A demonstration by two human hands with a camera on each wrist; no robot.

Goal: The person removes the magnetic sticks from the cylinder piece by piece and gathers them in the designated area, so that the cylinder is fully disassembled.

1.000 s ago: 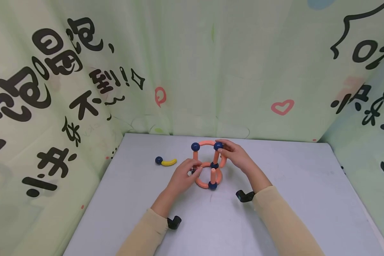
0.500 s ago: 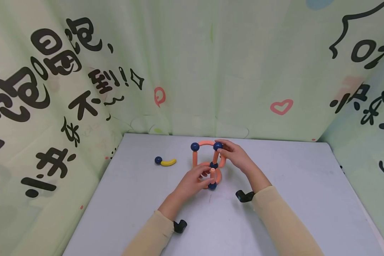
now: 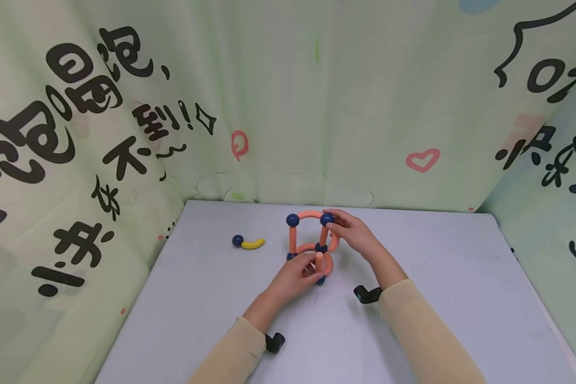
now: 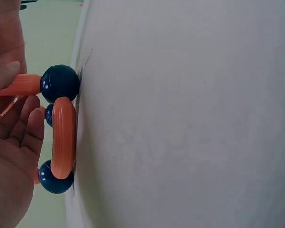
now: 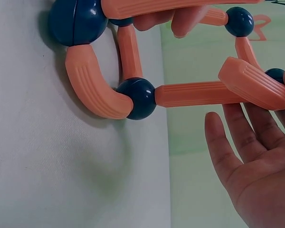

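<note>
A frame of orange magnetic rods and blue balls stands on the table; its back side rises as an upright square, with a curved rod (image 3: 310,214) along the top. My left hand (image 3: 290,277) pinches the front upright rod (image 4: 26,84), which stands on a front blue ball (image 4: 60,84). My right hand (image 3: 357,232) holds the upper right blue ball (image 3: 327,219), from which a short curved rod (image 5: 254,83) hangs with its lower end loose. Another blue ball (image 5: 137,98) joins the base rods below. Part of the base is hidden behind my left hand.
A yellow curved rod (image 3: 253,244) with a blue ball (image 3: 238,240) on its end lies left of the frame on the white table (image 3: 197,298). A printed curtain (image 3: 365,106) encloses the table's back and sides.
My left hand has moved right and toward me, from the frame's left corner to the front upright rod, and now pinches it. The right hand stays at the upper ball.
</note>
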